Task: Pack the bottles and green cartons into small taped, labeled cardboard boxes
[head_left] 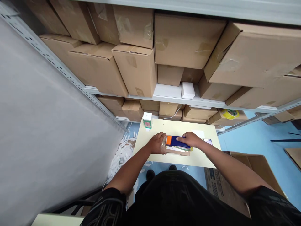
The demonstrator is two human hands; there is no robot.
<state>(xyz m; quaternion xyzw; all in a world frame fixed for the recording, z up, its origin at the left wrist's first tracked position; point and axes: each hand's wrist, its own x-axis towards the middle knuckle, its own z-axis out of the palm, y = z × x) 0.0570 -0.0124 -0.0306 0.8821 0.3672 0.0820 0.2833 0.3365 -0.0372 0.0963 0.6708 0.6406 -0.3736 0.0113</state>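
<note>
A small cardboard box [180, 153] lies on the pale yellow table [169, 160] in front of me, with a white label partly showing on top. My right hand [192, 139] is closed around a dark blue tape dispenser [178, 141] with an orange end, held over the box. A roll of tape shows partly under the dispenser. At the box's left end, my left hand [156, 143] curls its fingers against it. Clear tape or plastic [163, 145] bunches beside those fingers, and how firmly they grip is partly hidden.
A white-and-green carton [147, 120] stands at the table's back left, and a phone [208, 142] lies at the right. Shelves of cardboard boxes [135, 70] rise behind, with yellow tape [230, 114] on one. Paper strips [121, 157] litter the left floor; an open carton [254, 166] stands right.
</note>
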